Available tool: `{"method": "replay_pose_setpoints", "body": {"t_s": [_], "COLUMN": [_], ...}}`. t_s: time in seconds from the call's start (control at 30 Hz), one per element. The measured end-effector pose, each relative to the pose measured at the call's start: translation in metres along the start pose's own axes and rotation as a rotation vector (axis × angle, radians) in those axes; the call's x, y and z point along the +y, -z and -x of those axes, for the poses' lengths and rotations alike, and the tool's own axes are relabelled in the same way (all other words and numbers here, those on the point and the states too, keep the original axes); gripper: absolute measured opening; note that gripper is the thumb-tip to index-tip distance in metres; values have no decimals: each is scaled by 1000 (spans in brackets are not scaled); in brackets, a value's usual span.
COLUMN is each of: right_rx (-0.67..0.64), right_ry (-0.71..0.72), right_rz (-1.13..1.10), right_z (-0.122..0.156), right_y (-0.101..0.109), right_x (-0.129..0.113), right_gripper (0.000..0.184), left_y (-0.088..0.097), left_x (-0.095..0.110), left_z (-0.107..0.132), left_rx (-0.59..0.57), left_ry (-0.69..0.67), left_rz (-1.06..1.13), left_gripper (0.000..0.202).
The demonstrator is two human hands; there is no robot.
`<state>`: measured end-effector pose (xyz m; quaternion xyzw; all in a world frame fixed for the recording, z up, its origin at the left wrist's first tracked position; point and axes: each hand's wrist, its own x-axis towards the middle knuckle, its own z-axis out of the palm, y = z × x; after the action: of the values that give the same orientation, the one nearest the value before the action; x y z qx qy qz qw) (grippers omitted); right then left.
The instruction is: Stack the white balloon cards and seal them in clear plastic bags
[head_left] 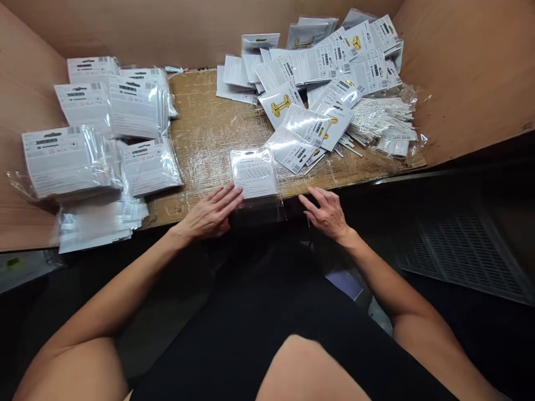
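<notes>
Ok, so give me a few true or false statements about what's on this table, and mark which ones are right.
1. The left hand and the right hand are both bare. True.
2. A clear plastic packet lies between the two hands. True.
3. The right hand grips the bundle of white sticks. False: the hand is open, and the sticks lie well beyond it, at the far right of the table.
4. The loose cards show silver shapes. False: the shapes that can be seen on them are gold.
5. Wrapped stacks of cards sit to the left of the hands. True.
</notes>
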<state>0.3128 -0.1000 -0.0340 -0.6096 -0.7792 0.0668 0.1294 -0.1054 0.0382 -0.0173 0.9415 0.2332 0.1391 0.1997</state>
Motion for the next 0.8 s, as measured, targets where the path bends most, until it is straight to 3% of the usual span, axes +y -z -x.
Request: {"method": "replay_pose_setpoints", "body": {"t_s": [0.13, 0.23, 0.3, 0.37, 0.47, 0.53, 0.67, 0.8], "right_rx": [30, 50, 159, 260, 271, 247, 219, 171], "right_ry": [325, 414, 330, 137, -181, -330, -438, -475], "right_rz": [-137, -275, -367, -453, -449, -337, -177, -366], "right_z": [-61, -83, -88, -91, -101, -111, -129, -131], "right_y": [-19, -32, -36, -35, -31, -28, -23, -10], "right_x": [-20, -31, -39, -51, -74, -87, -97, -95], "right_gripper": [38, 26, 34, 44, 50, 48, 33, 22], "left_y": [-31, -44, -43, -39, -31, -28, -29, -28], "left_x": [8, 10, 14, 18, 23, 22, 21, 28], "left_z": [3, -7, -14, -20, -34, -45, -60, -57], "left_rx": [55, 149, 256, 388, 522, 559, 598, 636], "left_ry": [103, 117, 167, 302, 560, 659, 751, 878], "left_rz": [-31, 21, 56, 89, 110, 109, 130, 388], "left_gripper": [50, 36, 35, 42, 51, 51, 46, 55]}}
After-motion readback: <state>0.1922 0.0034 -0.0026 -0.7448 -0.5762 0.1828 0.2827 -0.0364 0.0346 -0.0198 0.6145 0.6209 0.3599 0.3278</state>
